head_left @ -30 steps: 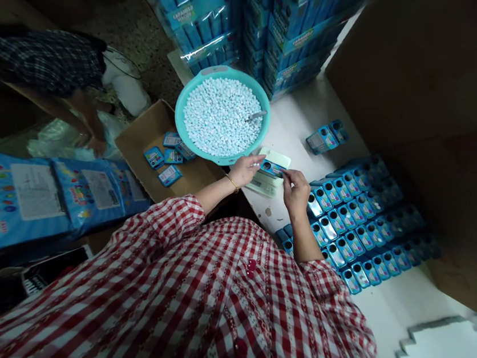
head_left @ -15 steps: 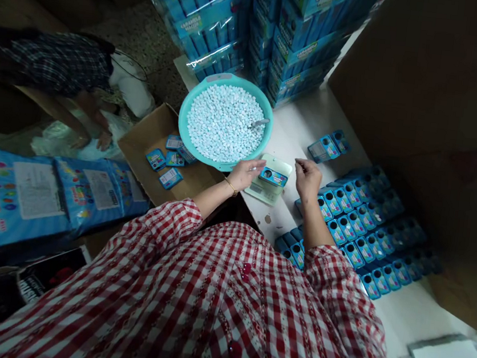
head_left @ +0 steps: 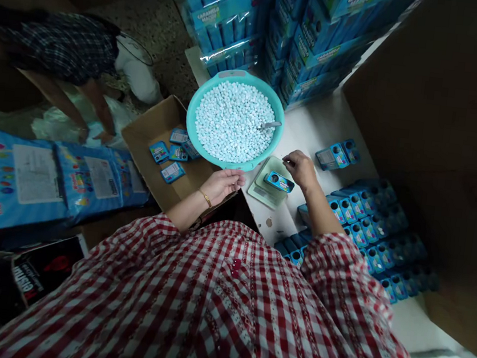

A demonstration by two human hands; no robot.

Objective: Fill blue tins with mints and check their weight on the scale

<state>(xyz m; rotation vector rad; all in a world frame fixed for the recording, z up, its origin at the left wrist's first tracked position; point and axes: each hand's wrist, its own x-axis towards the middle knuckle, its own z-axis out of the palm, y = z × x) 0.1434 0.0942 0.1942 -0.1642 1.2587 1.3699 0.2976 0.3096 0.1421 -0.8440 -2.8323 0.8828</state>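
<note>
- So on my feed the blue tin (head_left: 279, 182) is sitting near the centre of the frame, on a pale green scale (head_left: 264, 197).
- My right hand (head_left: 302, 168) is just beyond it, thumb and fingertips drawn close together; can't tell if anything's pinched in there.
- My left hand (head_left: 223, 185) is just by the near rim of the turquoise basin (head_left: 191, 123), fingers loosely bent. Can't make out whether it's got anything.
- The basin's upper centre, loaded with pale pellets (head_left: 233, 121), spoon (head_left: 271, 125) stuck in.
- Rows of tins (head_left: 361, 234) on the tabletop (head_left: 301, 133), right of frame.
- Cardboard box (head_left: 143, 134) left of centre, more tins (head_left: 173, 172) inside.
</note>
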